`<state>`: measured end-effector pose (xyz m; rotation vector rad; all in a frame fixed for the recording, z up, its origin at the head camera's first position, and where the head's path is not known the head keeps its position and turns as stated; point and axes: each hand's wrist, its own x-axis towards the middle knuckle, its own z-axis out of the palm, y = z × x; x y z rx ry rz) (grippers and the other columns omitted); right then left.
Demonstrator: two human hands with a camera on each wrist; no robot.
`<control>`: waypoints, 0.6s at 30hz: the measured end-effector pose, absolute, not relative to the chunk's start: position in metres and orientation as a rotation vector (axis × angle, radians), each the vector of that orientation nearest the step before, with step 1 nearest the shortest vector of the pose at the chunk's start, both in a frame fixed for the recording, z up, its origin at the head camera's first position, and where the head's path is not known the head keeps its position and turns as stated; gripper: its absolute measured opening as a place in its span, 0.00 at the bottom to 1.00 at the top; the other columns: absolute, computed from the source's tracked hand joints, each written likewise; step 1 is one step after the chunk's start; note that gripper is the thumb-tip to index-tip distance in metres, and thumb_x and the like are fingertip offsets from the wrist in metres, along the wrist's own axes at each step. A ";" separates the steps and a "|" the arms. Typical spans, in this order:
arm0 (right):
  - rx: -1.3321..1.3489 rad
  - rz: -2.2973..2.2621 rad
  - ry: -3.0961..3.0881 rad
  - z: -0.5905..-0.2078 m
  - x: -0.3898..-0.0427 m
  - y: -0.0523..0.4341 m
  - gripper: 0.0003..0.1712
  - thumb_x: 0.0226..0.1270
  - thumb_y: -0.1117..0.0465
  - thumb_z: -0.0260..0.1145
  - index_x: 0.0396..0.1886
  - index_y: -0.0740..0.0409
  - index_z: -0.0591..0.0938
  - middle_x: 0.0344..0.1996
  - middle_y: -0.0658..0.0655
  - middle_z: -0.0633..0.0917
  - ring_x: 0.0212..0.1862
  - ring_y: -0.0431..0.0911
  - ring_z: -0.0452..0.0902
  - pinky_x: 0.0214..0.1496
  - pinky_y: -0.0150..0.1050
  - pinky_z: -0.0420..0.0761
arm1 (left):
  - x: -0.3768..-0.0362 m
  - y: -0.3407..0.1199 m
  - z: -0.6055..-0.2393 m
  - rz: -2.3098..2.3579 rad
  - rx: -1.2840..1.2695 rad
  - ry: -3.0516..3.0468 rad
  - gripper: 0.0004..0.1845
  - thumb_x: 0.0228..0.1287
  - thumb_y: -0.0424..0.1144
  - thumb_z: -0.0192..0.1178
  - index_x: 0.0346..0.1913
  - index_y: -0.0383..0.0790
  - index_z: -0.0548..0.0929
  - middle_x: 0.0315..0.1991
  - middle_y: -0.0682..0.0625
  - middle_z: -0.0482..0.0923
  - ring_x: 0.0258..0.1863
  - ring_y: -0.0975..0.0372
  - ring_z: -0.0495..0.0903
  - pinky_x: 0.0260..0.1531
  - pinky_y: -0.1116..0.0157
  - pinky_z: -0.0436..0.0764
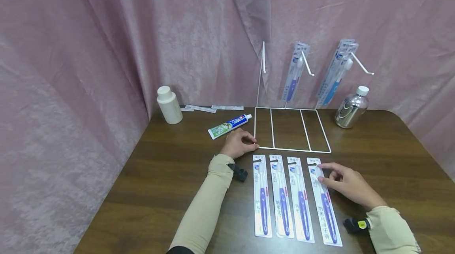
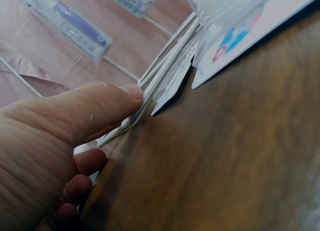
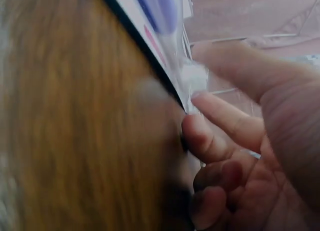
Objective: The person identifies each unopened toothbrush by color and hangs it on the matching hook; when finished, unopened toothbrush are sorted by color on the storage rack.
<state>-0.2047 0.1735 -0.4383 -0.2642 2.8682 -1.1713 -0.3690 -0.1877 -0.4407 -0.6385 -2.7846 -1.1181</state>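
Four carded purple toothbrush packs lie side by side on the brown table [image 1: 170,175]. My right hand [image 1: 321,175] pinches the top edge of the rightmost pack [image 1: 326,206]; in the right wrist view my thumb is above and my fingertips [image 3: 200,136] are at the edge of that pack [image 3: 165,21]. My left hand [image 1: 249,140] holds the front left corner of the white wire rack [image 1: 291,150]. In the left wrist view my thumb [image 2: 110,103] lies along the wire rack [image 2: 170,56], with the other fingers curled below it.
More toothbrush packs [image 1: 295,72] [image 1: 335,73] hang on the rack's hooks. A toothpaste tube [image 1: 230,125] lies just behind my left hand. A white bottle [image 1: 169,105] stands at the back left, a silver bottle [image 1: 352,108] at the back right. Pink curtains surround the table.
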 end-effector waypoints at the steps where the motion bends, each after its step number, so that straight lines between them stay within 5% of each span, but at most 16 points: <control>1: -0.258 -1.160 2.882 -0.438 -0.205 0.173 0.28 0.72 0.51 0.74 0.66 0.58 0.82 0.29 0.50 0.78 0.29 0.40 0.71 0.30 0.36 0.70 | -0.369 -0.188 -0.441 -1.119 -0.638 -2.782 0.10 0.55 0.49 0.81 0.36 0.52 0.92 0.42 0.56 0.82 0.47 0.61 0.78 0.57 0.59 0.71; 13: -0.182 -1.292 3.042 -0.440 -0.207 0.171 0.21 0.71 0.55 0.75 0.60 0.55 0.86 0.39 0.53 0.88 0.35 0.39 0.78 0.36 0.35 0.75 | -0.373 -0.189 -0.443 -1.137 -0.637 -2.775 0.09 0.55 0.49 0.81 0.36 0.52 0.93 0.43 0.56 0.82 0.48 0.61 0.77 0.57 0.59 0.71; 18: -0.135 -1.314 3.058 -0.435 -0.204 0.174 0.23 0.74 0.53 0.72 0.64 0.56 0.84 0.32 0.51 0.89 0.33 0.38 0.78 0.36 0.35 0.72 | -0.372 -0.188 -0.444 -1.125 -0.649 -2.781 0.10 0.55 0.49 0.81 0.36 0.52 0.93 0.42 0.56 0.81 0.46 0.62 0.77 0.55 0.60 0.72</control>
